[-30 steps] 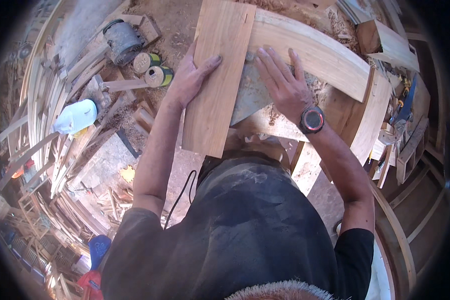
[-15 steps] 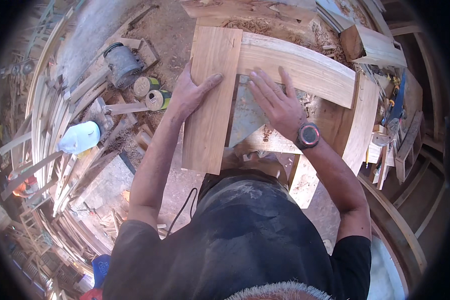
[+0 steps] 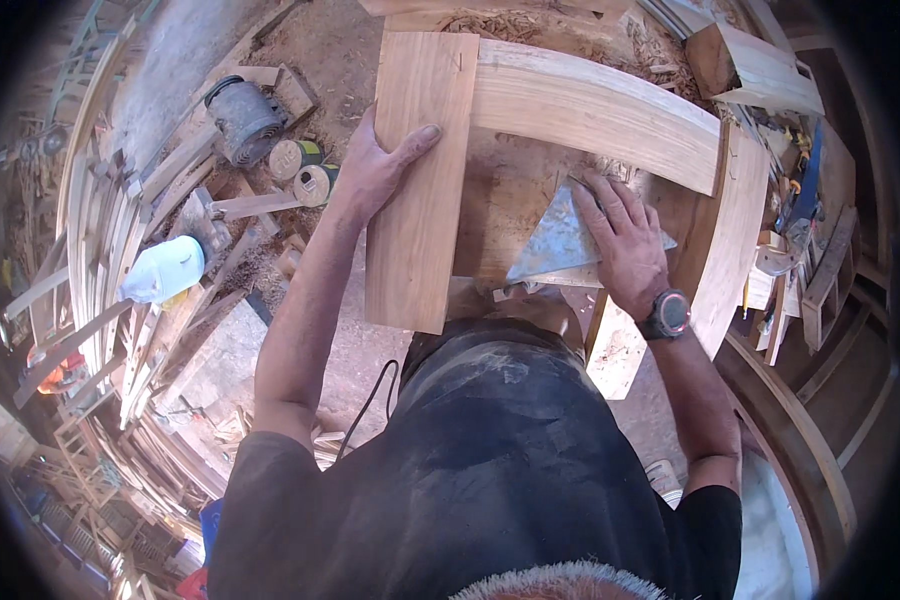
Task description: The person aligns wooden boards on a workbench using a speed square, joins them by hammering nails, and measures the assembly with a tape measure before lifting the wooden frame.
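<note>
My left hand (image 3: 378, 172) grips the outer left edge of a wide, flat wooden board (image 3: 422, 200), thumb on top and the other fingers hidden beneath. This board lies lengthwise, its far end beside a second pale board (image 3: 595, 112) that runs off to the right. My right hand (image 3: 632, 245) holds a set square (image 3: 555, 242), a flat triangle with a worn grey-blue surface, fingers curled over its upper part. The set square is apart from both boards, above a brown wooden surface (image 3: 495, 205). A third board (image 3: 738, 225) stands right of my right hand.
Wood shavings (image 3: 510, 25) lie beyond the boards. At the left are a grey motor-like canister (image 3: 245, 122), two open cans (image 3: 315, 185), a whitish jug (image 3: 162, 272) and stacked wood strips (image 3: 90, 250). A blue-handled saw (image 3: 802, 195) and other tools lie at the right.
My right hand has drawn the set square away from the corner between the two boards, toward me and to the right. My left hand keeps its hold on the wide board.
</note>
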Demonstrator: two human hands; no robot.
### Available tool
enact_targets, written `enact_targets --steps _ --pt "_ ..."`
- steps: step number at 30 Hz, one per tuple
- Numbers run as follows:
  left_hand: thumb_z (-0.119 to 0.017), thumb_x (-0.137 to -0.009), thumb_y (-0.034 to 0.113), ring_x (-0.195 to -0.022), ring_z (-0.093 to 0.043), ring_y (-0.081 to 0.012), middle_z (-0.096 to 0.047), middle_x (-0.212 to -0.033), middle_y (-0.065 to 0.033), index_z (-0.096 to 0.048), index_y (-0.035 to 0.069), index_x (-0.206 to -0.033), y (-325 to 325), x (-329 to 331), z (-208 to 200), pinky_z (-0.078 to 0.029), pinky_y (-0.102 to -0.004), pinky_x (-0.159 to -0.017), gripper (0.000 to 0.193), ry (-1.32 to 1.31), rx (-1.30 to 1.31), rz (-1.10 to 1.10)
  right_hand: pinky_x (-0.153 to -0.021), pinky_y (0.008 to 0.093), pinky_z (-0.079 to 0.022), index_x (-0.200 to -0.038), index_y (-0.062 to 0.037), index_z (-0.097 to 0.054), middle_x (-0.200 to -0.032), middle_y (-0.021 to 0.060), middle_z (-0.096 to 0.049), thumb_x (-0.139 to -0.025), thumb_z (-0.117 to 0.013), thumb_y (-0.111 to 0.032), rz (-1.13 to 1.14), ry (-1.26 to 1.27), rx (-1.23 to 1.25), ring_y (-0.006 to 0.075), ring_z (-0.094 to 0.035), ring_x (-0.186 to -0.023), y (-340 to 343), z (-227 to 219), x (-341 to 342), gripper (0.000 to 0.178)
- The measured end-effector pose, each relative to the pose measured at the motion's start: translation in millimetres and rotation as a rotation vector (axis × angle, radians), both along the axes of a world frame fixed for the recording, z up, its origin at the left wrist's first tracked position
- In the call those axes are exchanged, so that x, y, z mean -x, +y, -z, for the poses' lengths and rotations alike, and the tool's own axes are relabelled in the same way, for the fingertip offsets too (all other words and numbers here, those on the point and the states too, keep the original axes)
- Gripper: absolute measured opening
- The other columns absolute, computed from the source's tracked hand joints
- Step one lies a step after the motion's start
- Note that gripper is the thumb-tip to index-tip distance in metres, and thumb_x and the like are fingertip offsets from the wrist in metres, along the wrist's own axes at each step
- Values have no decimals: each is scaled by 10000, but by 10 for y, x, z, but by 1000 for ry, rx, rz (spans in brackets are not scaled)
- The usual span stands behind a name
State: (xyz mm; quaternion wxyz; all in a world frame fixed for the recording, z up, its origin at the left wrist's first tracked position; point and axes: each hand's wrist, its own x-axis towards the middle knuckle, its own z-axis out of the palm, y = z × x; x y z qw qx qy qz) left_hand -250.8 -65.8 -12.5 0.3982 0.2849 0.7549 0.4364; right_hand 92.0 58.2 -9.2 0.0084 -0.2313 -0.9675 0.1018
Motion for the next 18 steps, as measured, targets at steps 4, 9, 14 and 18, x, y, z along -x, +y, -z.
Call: enact_targets --steps 4,9,14,18 --pt "-881 -817 502 -1089 -712 -257 -701 -1235 -204 -473 -63 -1450 45 -54 -48 -566 -382 -963 942 -30 -27 3 -1140 525 -389 -1530 -132 -503 -1633 90 -419 -759 -635 26 131 -10 -5 330 -428 -1460 -58 291 18 799" --pt "-878 -820 510 -1073 -712 -246 -694 -1235 -200 -469 -61 -1445 34 2 2 -567 -379 -955 940 -32 -3 -2 -1220 538 -338 -1523 -112 -520 -1645 131 -405 -740 -751 -44 74 33 211 367 -398 -1497 70 46 91 819" --pt "-878 -821 512 -1052 -712 -218 -691 -1235 -181 -486 -46 -1423 104 33 -36 -570 -368 -927 909 -102 37 -21 -1190 511 -403 -1535 -38 -510 -1544 211 -530 -901 -764 -170 399 836 708 397 -495 -1436 522 -79 -422 696" --pt "-875 -829 498 -1042 -713 -212 -699 -1218 -167 -506 -41 -1410 188 -3 -169 -570 -364 -917 874 -89 60 -19 -1209 491 -365 -1539 18 -472 -1563 259 -490 -969 -708 -362 568 403 -214 409 -457 -1457 1391 -158 -998 725"
